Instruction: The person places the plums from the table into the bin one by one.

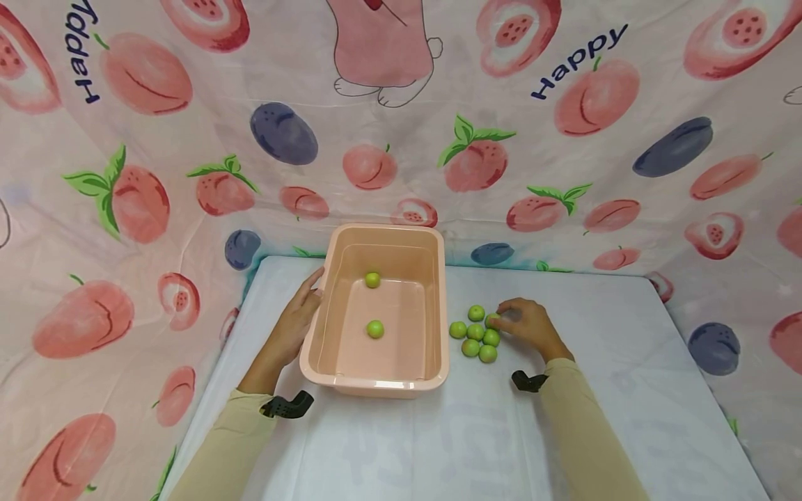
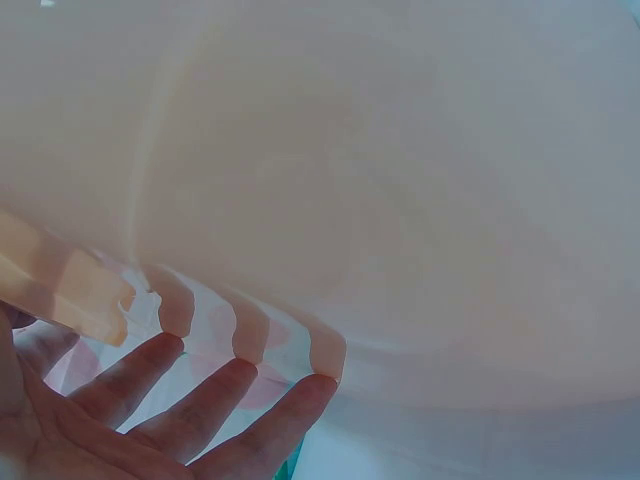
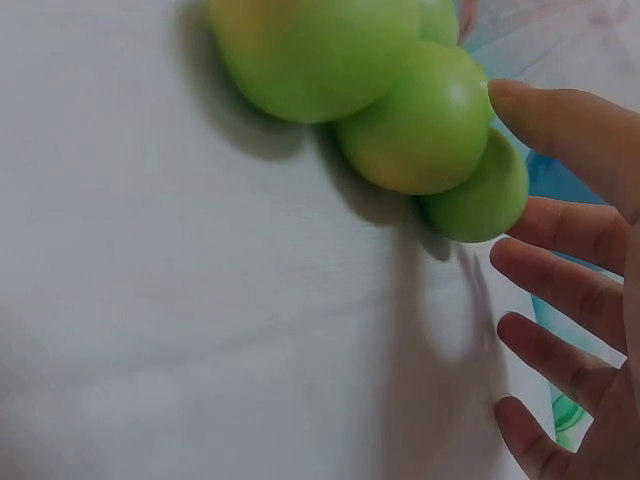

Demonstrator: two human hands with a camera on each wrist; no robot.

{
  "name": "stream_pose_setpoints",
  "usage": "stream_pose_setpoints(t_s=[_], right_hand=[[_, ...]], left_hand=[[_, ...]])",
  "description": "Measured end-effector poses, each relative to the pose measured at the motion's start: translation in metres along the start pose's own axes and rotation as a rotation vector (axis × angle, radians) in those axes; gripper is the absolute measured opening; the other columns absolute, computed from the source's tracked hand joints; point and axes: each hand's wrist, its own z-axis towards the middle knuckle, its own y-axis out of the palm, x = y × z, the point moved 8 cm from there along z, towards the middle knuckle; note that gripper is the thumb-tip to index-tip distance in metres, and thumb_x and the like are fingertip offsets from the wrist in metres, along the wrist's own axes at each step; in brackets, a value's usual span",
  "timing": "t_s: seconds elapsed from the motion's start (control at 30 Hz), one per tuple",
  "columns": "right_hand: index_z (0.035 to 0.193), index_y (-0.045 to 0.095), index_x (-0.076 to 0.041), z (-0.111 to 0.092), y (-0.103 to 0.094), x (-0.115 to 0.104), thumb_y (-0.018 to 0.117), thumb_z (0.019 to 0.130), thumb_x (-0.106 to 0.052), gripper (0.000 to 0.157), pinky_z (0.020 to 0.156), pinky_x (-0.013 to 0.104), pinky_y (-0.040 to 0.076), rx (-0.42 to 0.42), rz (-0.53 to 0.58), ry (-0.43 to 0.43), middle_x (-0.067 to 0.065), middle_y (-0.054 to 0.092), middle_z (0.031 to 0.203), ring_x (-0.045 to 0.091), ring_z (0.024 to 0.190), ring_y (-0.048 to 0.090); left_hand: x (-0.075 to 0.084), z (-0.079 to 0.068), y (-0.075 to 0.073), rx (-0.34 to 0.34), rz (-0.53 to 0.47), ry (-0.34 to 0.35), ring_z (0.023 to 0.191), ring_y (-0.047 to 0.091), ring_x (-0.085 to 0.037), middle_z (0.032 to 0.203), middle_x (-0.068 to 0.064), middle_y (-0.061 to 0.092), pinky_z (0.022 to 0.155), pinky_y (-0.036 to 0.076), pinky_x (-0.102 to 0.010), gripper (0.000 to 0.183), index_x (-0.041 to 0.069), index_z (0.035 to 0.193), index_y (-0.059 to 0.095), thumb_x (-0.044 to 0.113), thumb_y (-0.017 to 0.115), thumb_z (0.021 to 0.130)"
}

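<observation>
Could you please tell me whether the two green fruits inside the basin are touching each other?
Apart: the head view shows bare basin floor between the farther green fruit and the nearer green fruit.

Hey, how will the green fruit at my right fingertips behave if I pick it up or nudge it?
The green fruit looks round, so it would probably roll when nudged, perhaps knocking the neighbouring fruits. Its smooth skin could make it slightly slippery. It's small beside the right hand, so it's probably easy to lift.

The basin [image 1: 401,306] looks like glossy plastic, the green fruits [image 1: 475,332] smooth.
</observation>
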Motion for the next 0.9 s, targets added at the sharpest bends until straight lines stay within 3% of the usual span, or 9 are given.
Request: stream_pose_setpoints(t_s=[0.27, 0.67, 0.9], right_hand=[[0.111, 0.075, -0.004, 0.0002, 0.0022, 0.0015, 0.083, 0.084, -0.044, 0.05, 0.11, 0.06, 0.042, 0.031, -0.016, -0.015, 0.021, 0.07, 0.125, 0.043, 0.125, 0.059], [0.112, 0.075, -0.002, 0.0007, 0.0038, 0.0026, 0.082, 0.085, -0.043, 0.049, 0.11, 0.06, 0.042, 0.026, -0.037, -0.021, 0.022, 0.069, 0.127, 0.044, 0.126, 0.059], [0.112, 0.075, -0.003, -0.0005, 0.0017, 0.0026, 0.081, 0.085, -0.046, 0.051, 0.11, 0.06, 0.042, 0.026, -0.055, -0.011, 0.021, 0.069, 0.128, 0.044, 0.126, 0.059]], left_hand=[[0.0021, -0.0012, 0.0003, -0.004, -0.008, 0.004, 0.141, 0.045, -0.044, 0.161, -0.019, 0.036, 0.105, 0.05, -0.046, 0.056, 0.034, 0.164, 0.018, 0.044, 0.036, 0.111], [0.0041, -0.0024, 0.0015, -0.003, -0.018, 0.005, 0.142, 0.044, -0.044, 0.162, -0.019, 0.034, 0.109, 0.046, -0.055, 0.056, 0.034, 0.164, 0.018, 0.042, 0.036, 0.112], [0.0036, -0.0018, 0.0017, 0.003, -0.016, 0.002, 0.142, 0.044, -0.043, 0.162, -0.019, 0.034, 0.109, 0.047, -0.052, 0.056, 0.034, 0.164, 0.018, 0.042, 0.035, 0.112]])
